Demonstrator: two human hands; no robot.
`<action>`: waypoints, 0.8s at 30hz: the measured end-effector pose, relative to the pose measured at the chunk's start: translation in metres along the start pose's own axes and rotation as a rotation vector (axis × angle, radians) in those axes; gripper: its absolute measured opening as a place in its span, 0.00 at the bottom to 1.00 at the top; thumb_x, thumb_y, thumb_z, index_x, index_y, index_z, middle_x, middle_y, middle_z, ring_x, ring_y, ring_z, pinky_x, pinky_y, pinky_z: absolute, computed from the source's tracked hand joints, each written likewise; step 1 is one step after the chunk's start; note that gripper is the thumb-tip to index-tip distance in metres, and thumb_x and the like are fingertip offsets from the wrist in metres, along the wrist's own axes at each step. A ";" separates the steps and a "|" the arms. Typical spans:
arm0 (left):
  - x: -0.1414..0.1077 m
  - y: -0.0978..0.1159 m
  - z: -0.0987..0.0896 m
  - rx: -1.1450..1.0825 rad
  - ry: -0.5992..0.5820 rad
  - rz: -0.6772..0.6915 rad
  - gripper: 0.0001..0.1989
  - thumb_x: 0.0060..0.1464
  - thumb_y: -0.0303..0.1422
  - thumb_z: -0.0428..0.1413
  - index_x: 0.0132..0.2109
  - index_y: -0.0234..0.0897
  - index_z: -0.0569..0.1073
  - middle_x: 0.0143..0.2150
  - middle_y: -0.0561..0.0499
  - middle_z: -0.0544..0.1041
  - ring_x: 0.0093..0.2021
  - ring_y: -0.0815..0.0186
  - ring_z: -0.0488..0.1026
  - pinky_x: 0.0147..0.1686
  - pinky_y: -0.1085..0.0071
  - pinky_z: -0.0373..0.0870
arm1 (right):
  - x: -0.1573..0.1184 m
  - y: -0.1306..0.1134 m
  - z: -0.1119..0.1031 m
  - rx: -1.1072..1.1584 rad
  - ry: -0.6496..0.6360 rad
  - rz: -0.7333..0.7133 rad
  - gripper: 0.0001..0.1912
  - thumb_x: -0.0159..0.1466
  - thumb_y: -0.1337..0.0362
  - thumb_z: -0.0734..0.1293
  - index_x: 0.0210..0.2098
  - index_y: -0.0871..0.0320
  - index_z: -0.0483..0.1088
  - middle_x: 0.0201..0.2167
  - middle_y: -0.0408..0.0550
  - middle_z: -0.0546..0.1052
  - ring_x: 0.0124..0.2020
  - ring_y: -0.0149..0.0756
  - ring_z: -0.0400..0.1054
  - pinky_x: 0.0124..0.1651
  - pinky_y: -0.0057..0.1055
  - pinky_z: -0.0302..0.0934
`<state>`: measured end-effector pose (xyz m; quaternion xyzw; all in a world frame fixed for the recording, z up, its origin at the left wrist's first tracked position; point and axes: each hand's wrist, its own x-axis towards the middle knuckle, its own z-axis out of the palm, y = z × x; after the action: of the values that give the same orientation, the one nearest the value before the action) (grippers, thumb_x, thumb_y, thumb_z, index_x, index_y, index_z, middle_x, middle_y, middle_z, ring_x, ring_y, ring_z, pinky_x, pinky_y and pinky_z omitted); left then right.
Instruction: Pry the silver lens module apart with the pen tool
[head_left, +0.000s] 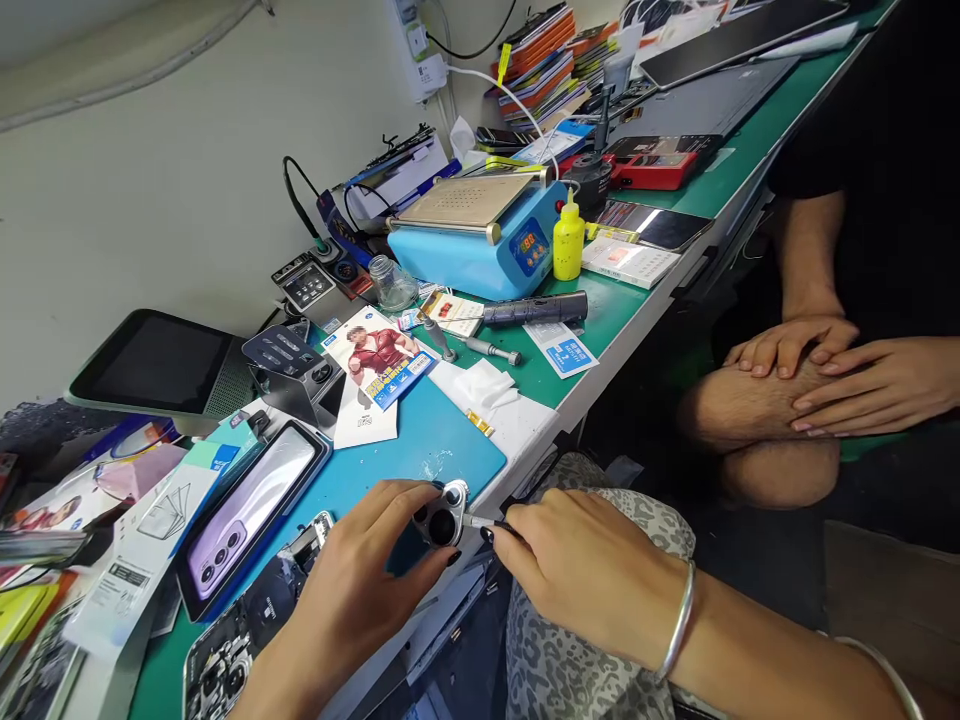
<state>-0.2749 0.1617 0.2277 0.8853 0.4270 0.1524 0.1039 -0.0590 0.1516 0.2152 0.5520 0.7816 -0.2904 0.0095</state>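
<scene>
Metal and dark glass make up the small camera-lens module (441, 515), low in the frame just left of centre, at the near edge of the blue mat (420, 440) on the table (615, 300). The left hand (352, 590) pinches it between thumb and curled fingers, closed on its left and lower sides. The right hand (577, 575) comes in from the right, fingers closed on a thin tool (480, 521) whose long axis runs nearly level, tip pointing left and touching or all but touching the module's right edge. Both hands are close, the left in actual contact. Just left lies a lilac phone (247, 510) in its tray. At the right of the frame another person's hands (817, 370) rest folded on a knee.
</scene>
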 end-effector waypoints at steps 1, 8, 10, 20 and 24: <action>0.000 0.000 0.000 0.003 0.003 0.002 0.14 0.58 0.33 0.56 0.50 0.39 0.67 0.43 0.46 0.77 0.42 0.62 0.77 0.38 0.66 0.77 | 0.000 -0.001 0.001 0.003 -0.001 -0.002 0.23 0.69 0.59 0.50 0.29 0.57 0.72 0.28 0.54 0.77 0.33 0.51 0.73 0.30 0.37 0.50; -0.003 -0.002 0.005 0.071 0.034 0.041 0.14 0.58 0.34 0.56 0.51 0.38 0.67 0.43 0.44 0.78 0.42 0.60 0.77 0.36 0.65 0.78 | -0.002 -0.009 -0.003 0.030 -0.015 0.033 0.23 0.69 0.62 0.50 0.33 0.59 0.74 0.32 0.57 0.78 0.36 0.55 0.74 0.35 0.44 0.60; -0.003 -0.003 0.007 0.086 0.053 0.070 0.14 0.58 0.33 0.55 0.51 0.36 0.67 0.43 0.43 0.78 0.42 0.59 0.77 0.36 0.65 0.78 | 0.000 -0.013 -0.009 0.043 -0.048 0.062 0.22 0.68 0.63 0.51 0.33 0.60 0.75 0.32 0.59 0.78 0.36 0.56 0.74 0.35 0.44 0.62; -0.003 -0.001 0.008 0.160 0.092 0.108 0.11 0.60 0.34 0.53 0.49 0.35 0.67 0.42 0.42 0.79 0.40 0.59 0.77 0.32 0.67 0.77 | 0.001 -0.022 -0.020 0.092 -0.120 0.107 0.20 0.68 0.64 0.54 0.33 0.62 0.76 0.32 0.60 0.79 0.36 0.55 0.76 0.33 0.40 0.65; -0.004 -0.002 0.010 0.155 0.095 0.113 0.12 0.60 0.34 0.53 0.50 0.36 0.66 0.42 0.43 0.79 0.40 0.60 0.77 0.34 0.67 0.77 | -0.006 -0.026 -0.005 0.031 -0.025 0.120 0.22 0.70 0.65 0.52 0.34 0.62 0.76 0.31 0.60 0.79 0.35 0.52 0.76 0.32 0.38 0.64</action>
<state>-0.2755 0.1590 0.2166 0.9052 0.3912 0.1661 0.0061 -0.0779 0.1432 0.2330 0.5941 0.7424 -0.3084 0.0281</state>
